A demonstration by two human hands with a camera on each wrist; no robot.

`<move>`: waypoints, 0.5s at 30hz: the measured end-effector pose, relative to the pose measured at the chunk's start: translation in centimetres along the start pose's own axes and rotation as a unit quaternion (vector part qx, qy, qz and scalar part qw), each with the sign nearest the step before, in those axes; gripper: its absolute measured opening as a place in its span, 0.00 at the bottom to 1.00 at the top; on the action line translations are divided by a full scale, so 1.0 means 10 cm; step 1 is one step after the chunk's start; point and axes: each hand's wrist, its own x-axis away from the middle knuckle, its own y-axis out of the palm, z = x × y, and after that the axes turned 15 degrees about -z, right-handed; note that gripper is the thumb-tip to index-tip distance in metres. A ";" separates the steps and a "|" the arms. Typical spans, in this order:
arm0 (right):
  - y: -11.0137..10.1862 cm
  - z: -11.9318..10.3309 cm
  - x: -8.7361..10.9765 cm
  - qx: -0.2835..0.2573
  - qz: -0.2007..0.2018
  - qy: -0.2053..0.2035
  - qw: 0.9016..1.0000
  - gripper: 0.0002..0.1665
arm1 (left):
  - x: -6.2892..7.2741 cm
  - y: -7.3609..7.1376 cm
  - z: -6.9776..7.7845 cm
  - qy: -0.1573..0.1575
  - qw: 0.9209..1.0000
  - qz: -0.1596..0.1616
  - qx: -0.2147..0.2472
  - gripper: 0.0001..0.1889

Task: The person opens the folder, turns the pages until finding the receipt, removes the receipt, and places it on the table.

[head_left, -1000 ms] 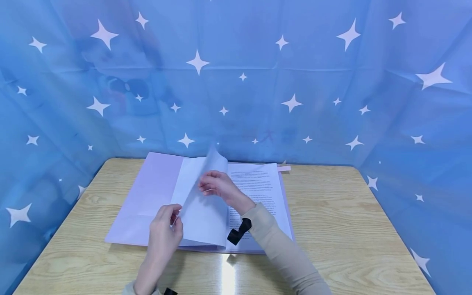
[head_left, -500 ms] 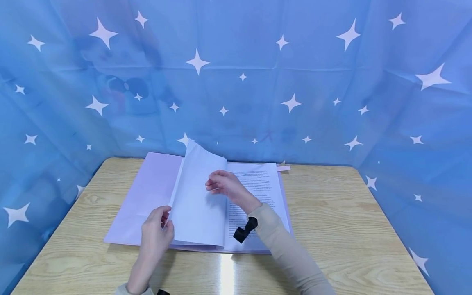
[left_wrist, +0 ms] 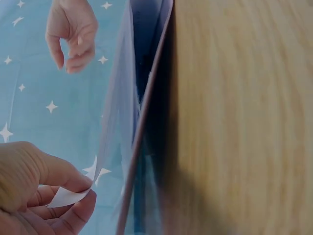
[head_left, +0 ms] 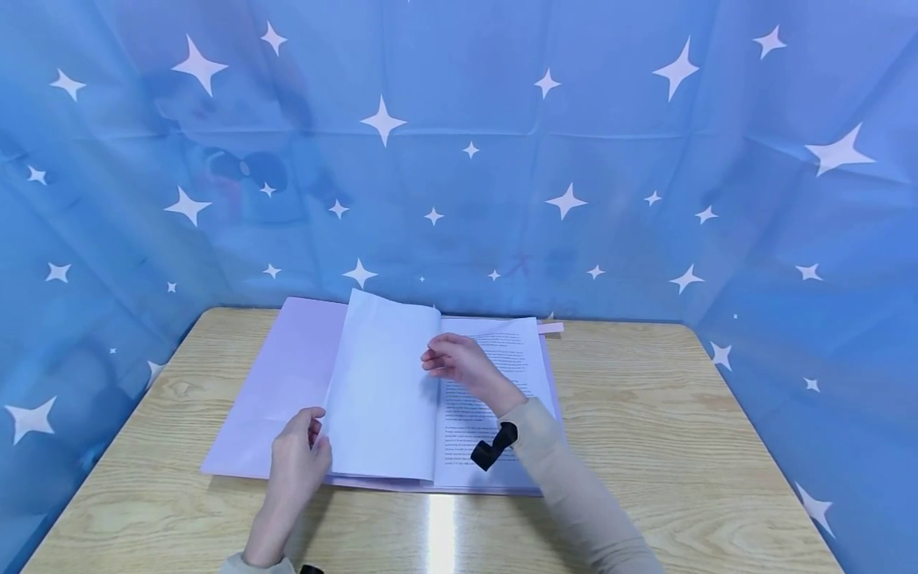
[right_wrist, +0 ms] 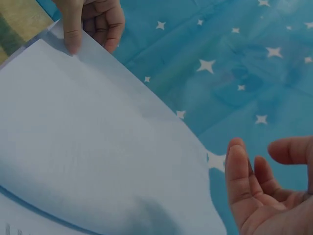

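Note:
A purple folder (head_left: 287, 383) lies spread on the table with white sheets inside. My left hand (head_left: 300, 456) pinches the outer edge of a blank-faced page (head_left: 383, 391) between thumb and fingers; the left wrist view shows the page edge (left_wrist: 68, 197) bending at the fingertips. Over the middle fold hovers my right hand (head_left: 459, 365), fingers loosely bent and holding nothing. In the right wrist view this hand (right_wrist: 269, 191) is beside the page with a gap between thumb and fingers. A printed page (head_left: 488, 438) lies on the folder's right side, partly covered by the right forearm.
A pale tab (head_left: 551, 328) sticks out at the folder's upper right. The wooden table (head_left: 667, 430) reaches back to a blue curtain (head_left: 466, 199) with white stars. Black straps with small cameras (head_left: 495, 446) sit at the wrists.
My left hand has moved left and slightly down, drawing the page over to the left side, where its raised top corner has lowered. My right hand has shifted right, away from the page's middle.

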 end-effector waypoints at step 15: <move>-0.32 -0.02 0.11 -0.009 0.037 0.000 0.999 0.07 | 0.00 0.08 -0.14 -0.046 0.997 -0.060 0.001 0.23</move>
